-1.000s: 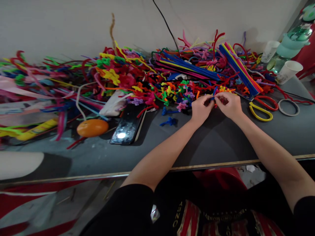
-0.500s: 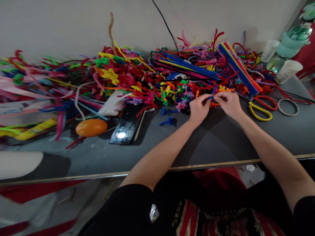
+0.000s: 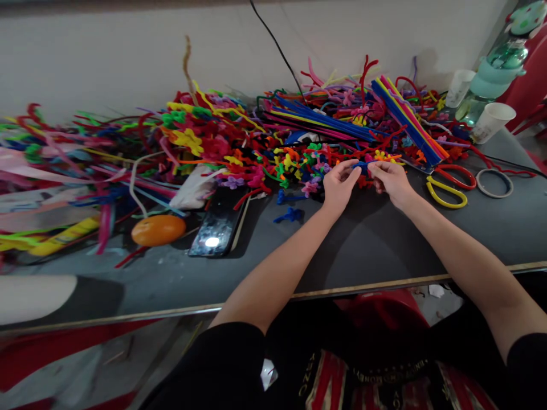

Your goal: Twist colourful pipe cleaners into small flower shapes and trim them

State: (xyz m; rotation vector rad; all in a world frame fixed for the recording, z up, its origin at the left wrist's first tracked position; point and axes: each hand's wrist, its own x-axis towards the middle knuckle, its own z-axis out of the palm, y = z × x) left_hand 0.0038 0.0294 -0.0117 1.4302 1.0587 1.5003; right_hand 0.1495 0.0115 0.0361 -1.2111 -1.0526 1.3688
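Observation:
Between my two hands is a small blue pipe-cleaner piece [image 3: 363,166]. My left hand [image 3: 341,185] pinches its left side with thumb and fingers. The fingertips of my right hand [image 3: 392,181] are closed on its right side. Both hands are just above the dark table [image 3: 354,245], in front of the pile of coloured pipe cleaners [image 3: 239,128]. Two small blue twisted shapes lie left of my left hand, the nearer one [image 3: 289,214] flower-like. Fingers partly hide the held piece.
Scissors with red and yellow handles [image 3: 447,197] and a grey tape ring [image 3: 494,183] lie to the right. Paper cups [image 3: 493,121] and a green bottle [image 3: 491,77] stand at the back right. An orange [image 3: 158,230] and a phone [image 3: 216,222] lie to the left.
The camera view has shifted slightly. The blue piece now lies more level between my fingertips, and my right hand's fingers have changed position around it.

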